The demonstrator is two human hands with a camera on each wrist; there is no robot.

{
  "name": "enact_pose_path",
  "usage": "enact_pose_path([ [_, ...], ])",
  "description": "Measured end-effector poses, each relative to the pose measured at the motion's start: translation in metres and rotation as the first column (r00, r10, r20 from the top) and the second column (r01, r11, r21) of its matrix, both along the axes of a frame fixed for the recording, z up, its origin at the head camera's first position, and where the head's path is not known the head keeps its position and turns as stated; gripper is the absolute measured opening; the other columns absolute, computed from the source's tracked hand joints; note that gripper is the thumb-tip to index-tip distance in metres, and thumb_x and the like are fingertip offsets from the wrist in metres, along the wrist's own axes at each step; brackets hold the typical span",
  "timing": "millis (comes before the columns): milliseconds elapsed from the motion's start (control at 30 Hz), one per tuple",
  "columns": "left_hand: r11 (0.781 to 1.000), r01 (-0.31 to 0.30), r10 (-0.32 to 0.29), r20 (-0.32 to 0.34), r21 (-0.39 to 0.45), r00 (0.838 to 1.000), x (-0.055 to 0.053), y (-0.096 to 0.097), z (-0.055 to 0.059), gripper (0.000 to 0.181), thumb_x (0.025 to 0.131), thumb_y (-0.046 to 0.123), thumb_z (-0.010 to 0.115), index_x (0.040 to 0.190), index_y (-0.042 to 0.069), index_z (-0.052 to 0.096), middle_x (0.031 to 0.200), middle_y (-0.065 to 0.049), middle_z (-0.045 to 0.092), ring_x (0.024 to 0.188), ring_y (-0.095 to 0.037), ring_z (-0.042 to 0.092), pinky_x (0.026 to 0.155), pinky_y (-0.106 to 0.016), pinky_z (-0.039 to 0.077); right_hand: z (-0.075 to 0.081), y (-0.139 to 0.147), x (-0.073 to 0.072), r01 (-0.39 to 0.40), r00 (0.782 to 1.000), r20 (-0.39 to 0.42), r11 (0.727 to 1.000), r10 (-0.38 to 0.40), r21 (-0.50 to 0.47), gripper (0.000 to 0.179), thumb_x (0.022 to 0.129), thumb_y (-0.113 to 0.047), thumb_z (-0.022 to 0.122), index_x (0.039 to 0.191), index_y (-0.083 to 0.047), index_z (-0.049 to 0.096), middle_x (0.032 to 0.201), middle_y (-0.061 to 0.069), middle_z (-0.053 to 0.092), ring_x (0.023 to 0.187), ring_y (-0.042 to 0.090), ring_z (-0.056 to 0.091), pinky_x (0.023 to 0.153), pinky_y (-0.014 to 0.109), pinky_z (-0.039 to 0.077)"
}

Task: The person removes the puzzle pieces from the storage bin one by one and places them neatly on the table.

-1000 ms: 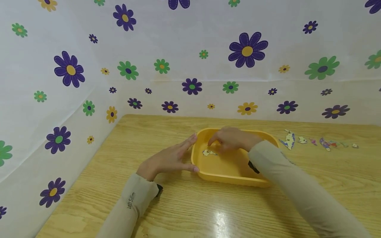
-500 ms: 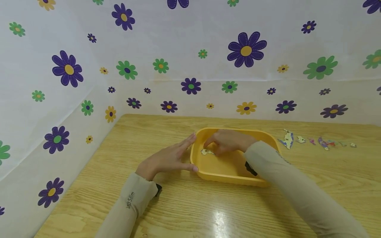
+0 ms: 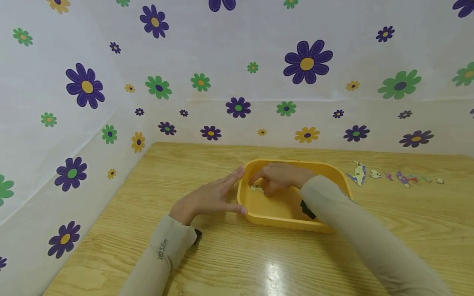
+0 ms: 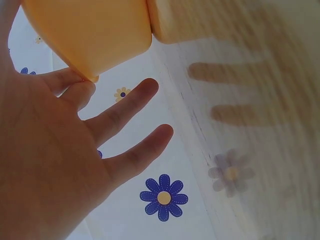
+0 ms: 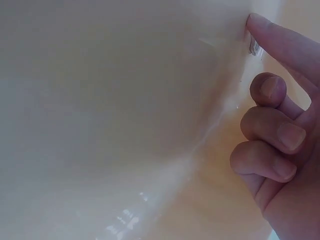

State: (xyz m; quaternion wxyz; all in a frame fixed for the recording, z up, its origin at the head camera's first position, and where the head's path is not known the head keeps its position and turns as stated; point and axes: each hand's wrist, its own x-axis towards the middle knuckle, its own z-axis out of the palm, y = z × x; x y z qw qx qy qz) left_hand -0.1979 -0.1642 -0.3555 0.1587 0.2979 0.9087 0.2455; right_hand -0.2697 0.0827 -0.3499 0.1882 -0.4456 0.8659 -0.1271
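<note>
A yellow tray (image 3: 289,223) with low walls stands on the wooden table. My left hand (image 3: 209,200) is spread at its left end, the thumb by the near corner and fingertips by the far one. In the left wrist view, a finger touches the tray's rim while two others point out straight. Inside the tray, my right hand (image 3: 277,177) reaches toward the left end. Its index finger is extended to a small, flat, irregular pale piece (image 3: 256,188); the other fingers are curled. The palm side partly hides the piece.
To the tray's right, a row of flat, map-like pieces lies on the table (image 3: 222,255): a large white-and-blue one (image 3: 358,174), a small pale one (image 3: 375,174) and several coloured ones (image 3: 404,179). A flower-print cloth (image 3: 222,82) rises behind and at left.
My right hand has moved a little left, its index fingertip coming to the left end of the pale piece and covering more of it. The left hand stays at the tray's end.
</note>
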Motion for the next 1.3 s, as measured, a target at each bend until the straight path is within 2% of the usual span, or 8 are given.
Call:
enact_pose_path([
  [267, 1.000, -0.003, 0.003, -0.007, -0.016, 1.000, -0.001, 0.000, -0.001, 0.114, 0.084, 0.071, 0.068, 0.165, 0.022, 0.005, 0.169, 0.007, 0.000, 0.153, -0.023, 0.016, 0.121, -0.047, 0.022, -0.001, 0.001, 0.000, 0.018, 0.998, 0.060, 0.999, -0.016, -0.042, 0.043, 0.082, -0.004, 0.073, 0.125, -0.007, 0.066, 0.078, -0.003, 0.056, 0.069, 0.010, 0.049, 0.067, 0.025, 0.044],
  [433, 1.000, -0.004, 0.004, -0.009, -0.018, 1.000, -0.001, 0.000, -0.001, 0.114, 0.084, 0.070, 0.068, 0.165, 0.022, 0.004, 0.169, 0.006, 0.000, 0.153, -0.023, 0.015, 0.121, -0.047, 0.021, -0.001, 0.003, 0.000, 0.039, 0.996, 0.088, 0.998, -0.034, -0.056, 0.045, 0.081, -0.003, 0.072, 0.124, -0.007, 0.063, 0.078, -0.002, 0.056, 0.070, 0.012, 0.050, 0.066, 0.026, 0.044],
  [700, 1.000, 0.002, -0.003, -0.019, -0.016, 1.000, 0.000, 0.000, -0.001, 0.113, 0.085, 0.069, 0.068, 0.165, 0.020, 0.005, 0.169, 0.007, 0.000, 0.153, -0.023, 0.015, 0.121, -0.047, 0.022, -0.002, 0.002, -0.001, 0.031, 0.995, 0.096, 0.998, -0.026, -0.056, 0.045, 0.079, -0.003, 0.072, 0.123, -0.007, 0.064, 0.081, -0.001, 0.056, 0.072, 0.013, 0.049, 0.067, 0.027, 0.044],
  [933, 1.000, 0.003, -0.003, -0.001, -0.016, 1.000, 0.000, 0.001, 0.000, 0.113, 0.085, 0.068, 0.069, 0.165, 0.021, 0.006, 0.170, 0.006, -0.001, 0.154, -0.024, 0.014, 0.121, -0.048, 0.021, -0.001, 0.004, 0.000, 0.039, 0.995, 0.089, 0.997, -0.033, -0.071, 0.043, 0.075, -0.005, 0.075, 0.117, -0.005, 0.065, 0.073, -0.003, 0.052, 0.064, 0.011, 0.046, 0.061, 0.024, 0.040],
  [1133, 1.000, 0.012, -0.012, -0.003, 0.007, 1.000, 0.000, 0.002, 0.000, 0.113, 0.085, 0.065, 0.071, 0.165, 0.018, 0.006, 0.170, 0.002, 0.001, 0.153, -0.025, 0.014, 0.121, -0.048, 0.021, 0.007, 0.006, 0.002, 0.050, 0.998, 0.051, 0.996, -0.046, -0.078, 0.046, 0.075, -0.009, 0.080, 0.118, -0.005, 0.063, 0.074, -0.001, 0.053, 0.063, 0.012, 0.047, 0.059, 0.025, 0.041],
  [1300, 1.000, 0.009, -0.009, 0.013, 0.018, 1.000, 0.000, 0.001, 0.000, 0.114, 0.084, 0.067, 0.070, 0.165, 0.019, 0.005, 0.170, 0.004, 0.000, 0.153, -0.025, 0.014, 0.121, -0.049, 0.021, 0.018, 0.012, 0.002, 0.055, 0.998, 0.050, 0.992, -0.049, -0.114, 0.044, 0.079, -0.010, 0.079, 0.119, -0.004, 0.061, 0.070, -0.001, 0.050, 0.060, 0.011, 0.044, 0.057, 0.024, 0.038],
])
